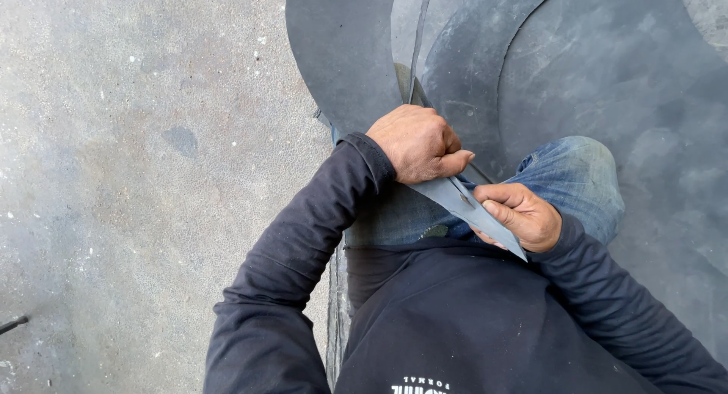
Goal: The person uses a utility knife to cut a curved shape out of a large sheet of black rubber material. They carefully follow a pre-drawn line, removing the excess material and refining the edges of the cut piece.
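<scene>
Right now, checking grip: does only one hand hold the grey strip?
No, both the left hand and right hand pinch the grey strip.

Left hand (418, 142) and right hand (522, 216) grip a grey rubber strip (466, 204) over the knee (576, 174).

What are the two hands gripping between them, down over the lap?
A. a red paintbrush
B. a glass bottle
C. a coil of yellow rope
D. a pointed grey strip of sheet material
D: the left hand and the right hand both pinch a flat grey strip that tapers to a point, above the jeans.
</scene>
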